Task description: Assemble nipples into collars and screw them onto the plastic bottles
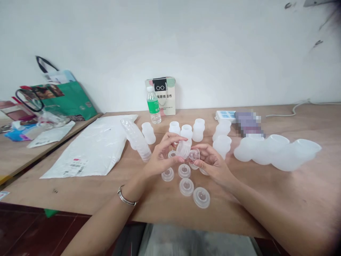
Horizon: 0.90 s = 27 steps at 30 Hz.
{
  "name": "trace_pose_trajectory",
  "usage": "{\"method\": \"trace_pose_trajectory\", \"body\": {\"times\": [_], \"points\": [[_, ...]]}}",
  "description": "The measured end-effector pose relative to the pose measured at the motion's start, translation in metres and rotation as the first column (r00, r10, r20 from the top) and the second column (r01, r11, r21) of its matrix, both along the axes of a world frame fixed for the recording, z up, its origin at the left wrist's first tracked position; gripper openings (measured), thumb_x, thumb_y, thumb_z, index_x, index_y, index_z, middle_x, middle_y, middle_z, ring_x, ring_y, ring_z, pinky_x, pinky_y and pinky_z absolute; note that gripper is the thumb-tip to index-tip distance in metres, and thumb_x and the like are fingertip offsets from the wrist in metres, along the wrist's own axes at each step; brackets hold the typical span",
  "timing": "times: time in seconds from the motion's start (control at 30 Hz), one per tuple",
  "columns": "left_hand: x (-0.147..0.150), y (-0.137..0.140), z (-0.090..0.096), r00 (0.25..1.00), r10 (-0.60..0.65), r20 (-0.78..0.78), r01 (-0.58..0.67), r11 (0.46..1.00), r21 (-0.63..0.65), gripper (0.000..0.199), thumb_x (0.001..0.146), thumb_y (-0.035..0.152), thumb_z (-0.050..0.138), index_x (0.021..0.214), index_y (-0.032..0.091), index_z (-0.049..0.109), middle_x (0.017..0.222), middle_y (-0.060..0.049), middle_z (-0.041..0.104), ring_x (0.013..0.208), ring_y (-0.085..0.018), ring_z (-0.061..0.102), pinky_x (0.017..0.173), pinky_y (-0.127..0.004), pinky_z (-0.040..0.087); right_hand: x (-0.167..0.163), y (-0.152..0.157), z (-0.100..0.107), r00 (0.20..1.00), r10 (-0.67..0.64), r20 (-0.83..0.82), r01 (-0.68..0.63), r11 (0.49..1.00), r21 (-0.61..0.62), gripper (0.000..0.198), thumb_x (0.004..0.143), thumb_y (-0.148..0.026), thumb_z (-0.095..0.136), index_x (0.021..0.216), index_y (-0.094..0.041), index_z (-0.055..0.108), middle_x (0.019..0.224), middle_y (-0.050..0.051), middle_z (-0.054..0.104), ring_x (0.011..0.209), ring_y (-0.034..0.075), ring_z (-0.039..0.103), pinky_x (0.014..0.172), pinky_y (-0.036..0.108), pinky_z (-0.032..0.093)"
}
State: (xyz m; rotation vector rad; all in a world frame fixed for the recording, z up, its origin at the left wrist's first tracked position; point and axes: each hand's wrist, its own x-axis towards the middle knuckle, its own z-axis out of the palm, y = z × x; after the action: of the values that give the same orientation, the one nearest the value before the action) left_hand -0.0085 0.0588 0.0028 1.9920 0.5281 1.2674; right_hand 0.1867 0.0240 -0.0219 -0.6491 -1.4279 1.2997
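Observation:
My left hand (166, 154) grips a translucent ribbed plastic cap (183, 149) between thumb and fingers. Close beside it, my right hand (213, 161) pinches a small clear plastic lid (194, 155); whether the two pieces touch, I cannot tell. Below the hands, several round translucent lids lie on the table, among them a stepped lid (201, 197) at the front and another lid (186, 187) to its left. Behind the hands stand several frosted white plastic bottles, such as one bottle (198, 130) and another bottle (148, 133). My fingers partly hide some lids.
A clear stack of nested plastic pieces (136, 142) leans by a white mailing bag (93, 145). Frosted containers (277, 151) lie at right. A water bottle (153, 106), paper bag (167, 96), power strip (225, 116) and green bag (66, 101) stand further back.

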Motion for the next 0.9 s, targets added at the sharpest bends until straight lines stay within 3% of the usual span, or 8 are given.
{"method": "trace_pose_trajectory", "body": {"times": [0.1,0.2,0.33,0.67,0.9], "points": [[-0.0001,0.0011,0.0,0.998,0.049,-0.049,-0.047,0.998,0.039,0.047,0.073,0.043,0.073,0.116,0.029,0.061,0.091,-0.002,0.046,0.086,-0.015,0.044,0.079,-0.028,0.04,0.0011,0.0019,-0.0008,0.999,-0.049,0.019,0.049,0.999,0.017,0.033,0.075,-0.039,0.071,0.099,-0.026,0.052,0.092,0.003,0.068,0.085,0.016,0.066,0.079,0.034,0.056],[0.0004,-0.0022,0.0009,0.986,0.013,-0.164,-0.004,0.998,0.057,0.048,0.073,0.037,0.074,0.117,0.027,0.06,0.081,0.001,0.045,0.076,-0.012,0.043,0.073,-0.026,0.04,0.0013,0.0022,-0.0013,0.998,-0.059,0.033,0.058,0.998,0.026,0.034,0.074,-0.041,0.072,0.096,-0.025,0.052,0.088,0.003,0.07,0.083,0.017,0.067,0.074,0.033,0.056],[0.0029,-0.0067,-0.0004,0.96,-0.021,-0.278,0.041,0.997,0.068,0.046,0.076,0.036,0.072,0.118,0.022,0.058,0.086,-0.002,0.055,0.076,-0.012,0.047,0.072,-0.027,0.042,0.0007,0.0001,-0.0022,0.996,-0.049,0.073,0.047,0.999,0.024,0.03,0.075,-0.04,0.071,0.09,-0.024,0.052,0.086,0.003,0.072,0.083,0.018,0.069,0.073,0.033,0.056],[0.0039,-0.0049,-0.0064,0.956,0.045,-0.289,-0.005,0.991,0.135,0.047,0.075,0.034,0.072,0.118,0.021,0.057,0.082,-0.001,0.057,0.072,-0.011,0.05,0.068,-0.023,0.044,-0.0016,-0.0037,-0.0019,0.987,-0.074,0.142,0.069,0.997,0.038,0.025,0.074,-0.032,0.073,0.094,-0.022,0.061,0.088,0.003,0.072,0.083,0.017,0.066,0.075,0.03,0.053],[0.0031,-0.0077,-0.0035,0.954,0.004,-0.301,0.032,0.993,0.115,0.049,0.078,0.032,0.068,0.124,0.021,0.054,0.085,-0.002,0.058,0.074,-0.012,0.049,0.071,-0.026,0.044,0.0004,-0.0021,-0.0035,0.968,-0.119,0.221,0.093,0.988,0.124,0.028,0.08,-0.041,0.067,0.1,-0.022,0.066,0.095,0.006,0.07,0.084,0.019,0.064,0.079,0.035,0.053]]}}
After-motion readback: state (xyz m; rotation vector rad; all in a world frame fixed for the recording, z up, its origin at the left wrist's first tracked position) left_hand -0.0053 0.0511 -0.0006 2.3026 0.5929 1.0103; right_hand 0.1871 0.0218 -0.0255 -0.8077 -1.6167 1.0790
